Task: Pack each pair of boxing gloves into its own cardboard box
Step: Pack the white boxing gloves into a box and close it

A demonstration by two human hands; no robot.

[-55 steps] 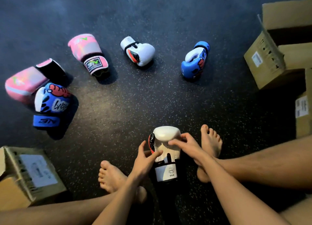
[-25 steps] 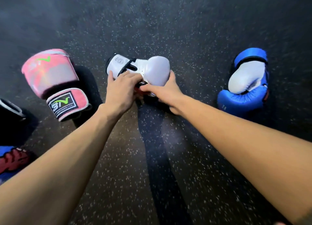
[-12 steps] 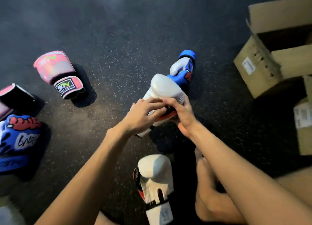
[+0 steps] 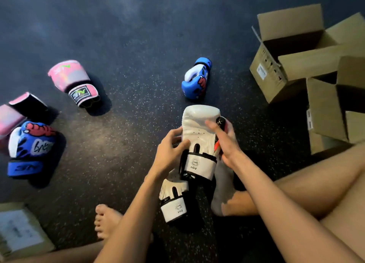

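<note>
Both hands hold a white boxing glove (image 4: 199,136) above the floor, palm side up, cuff toward me. My left hand (image 4: 169,150) grips its left edge and my right hand (image 4: 223,140) wraps its right side. The second white glove (image 4: 173,199) lies on the floor just below it, between my legs. A blue glove (image 4: 195,81) lies beyond them. At the left lie another blue glove (image 4: 29,148), a pink glove (image 4: 71,79) and a second pink glove (image 4: 13,114), partly cut off. Two open cardboard boxes (image 4: 286,55) (image 4: 331,112) stand at the right.
A third cardboard box (image 4: 17,229) with a white label sits at the lower left corner. My bare feet (image 4: 104,219) and legs rest on the dark speckled floor (image 4: 128,124) on both sides of the white gloves.
Both hands reached out to the far white glove, lifted it and brought it back. It now hangs right over the other white glove, turned cuff toward me.
</note>
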